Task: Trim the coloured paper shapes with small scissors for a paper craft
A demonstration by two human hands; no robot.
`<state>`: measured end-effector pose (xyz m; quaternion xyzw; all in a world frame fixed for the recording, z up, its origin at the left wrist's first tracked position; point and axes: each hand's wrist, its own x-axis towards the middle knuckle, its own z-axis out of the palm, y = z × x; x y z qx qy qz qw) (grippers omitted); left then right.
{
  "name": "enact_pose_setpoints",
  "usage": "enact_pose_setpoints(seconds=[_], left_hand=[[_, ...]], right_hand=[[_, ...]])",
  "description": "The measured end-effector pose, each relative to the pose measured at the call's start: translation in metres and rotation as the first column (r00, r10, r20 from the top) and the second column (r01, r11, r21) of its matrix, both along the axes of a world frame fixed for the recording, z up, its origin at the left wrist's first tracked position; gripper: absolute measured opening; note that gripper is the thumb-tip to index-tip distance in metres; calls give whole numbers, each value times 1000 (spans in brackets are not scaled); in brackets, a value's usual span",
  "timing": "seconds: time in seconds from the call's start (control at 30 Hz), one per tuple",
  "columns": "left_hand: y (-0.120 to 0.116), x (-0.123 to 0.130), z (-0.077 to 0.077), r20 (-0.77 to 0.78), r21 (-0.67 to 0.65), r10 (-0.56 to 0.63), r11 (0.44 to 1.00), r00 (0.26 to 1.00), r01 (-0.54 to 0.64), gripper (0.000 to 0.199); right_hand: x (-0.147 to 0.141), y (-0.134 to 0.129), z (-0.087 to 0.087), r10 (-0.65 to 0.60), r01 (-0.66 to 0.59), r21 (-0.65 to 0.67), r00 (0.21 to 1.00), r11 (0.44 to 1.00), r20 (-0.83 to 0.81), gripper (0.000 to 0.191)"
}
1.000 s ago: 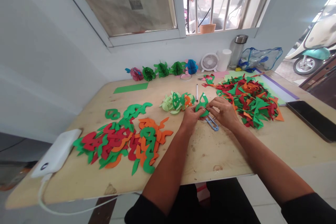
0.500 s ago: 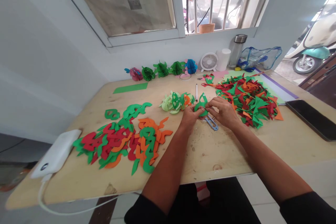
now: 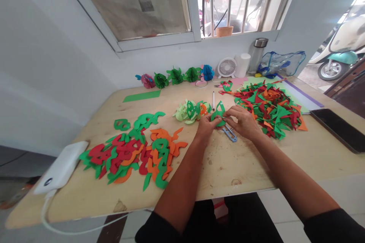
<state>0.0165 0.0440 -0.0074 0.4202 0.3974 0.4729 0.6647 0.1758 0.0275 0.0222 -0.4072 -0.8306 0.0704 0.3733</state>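
The left hand [image 3: 207, 124] is closed, thumb against fingers, on the lower part of the green paper cutout [image 3: 219, 109], above the wooden table [image 3: 225, 171]. The right hand [image 3: 241, 119] has its thumb and fingertips drawn together at the cutout's right edge; whether they grip paper or a small item cannot be determined. Fingers cover the cutout's lower portion. The upper end of the light-blue cutter [image 3: 229, 134] is obscured near the hands. The black smartphone [image 3: 339, 130] is cropped at the right. The clear blue-trimmed pouch [image 3: 282, 63] contains blue items, not identifiable. The capped glass bottle [image 3: 256, 59] has indistinct contents
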Motion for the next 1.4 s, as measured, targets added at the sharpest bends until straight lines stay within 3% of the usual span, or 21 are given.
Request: enact_pose_setpoints(seconds=[0.23, 0.4, 0.67, 0.9, 1.03, 1.2, 1.4], left_hand=[[-3, 1, 3, 6, -17, 24, 1000, 1000, -24, 25], [-7, 4, 12, 16, -33, 80, 996, 997, -79, 31], [-10, 6, 17, 31, -2, 110, 994, 993, -110, 30], [-8, 8, 13, 17, -19, 131, 991, 991, -131, 33], [-9, 8, 14, 19, -14, 121, 993, 992, -121, 32], [-9, 8, 14, 2, -6, 117, 993, 993, -117, 31], [-9, 10, 14, 4, 22, 167, 986, 986, -167, 29]], right_hand=[[-1, -1, 2, 6, -6, 21, 1000, 1000, 2, 9], [-2, -3, 3, -13, 12, -5, 996, 1000, -86, 9], [-2, -1, 4, -205, 173, -134, 936, 976, -285, 16], [-9, -6, 7, -127, 78, -157, 934, 985, -333, 16], [-9, -5, 6, -152, 52, -243, 899, 969, -412, 16], [-7, 0, 0, -193, -130, -457, 782, 880, -593, 18], [-9, 1, -3, -248, -277, -562, 687, 780, -683, 22]])
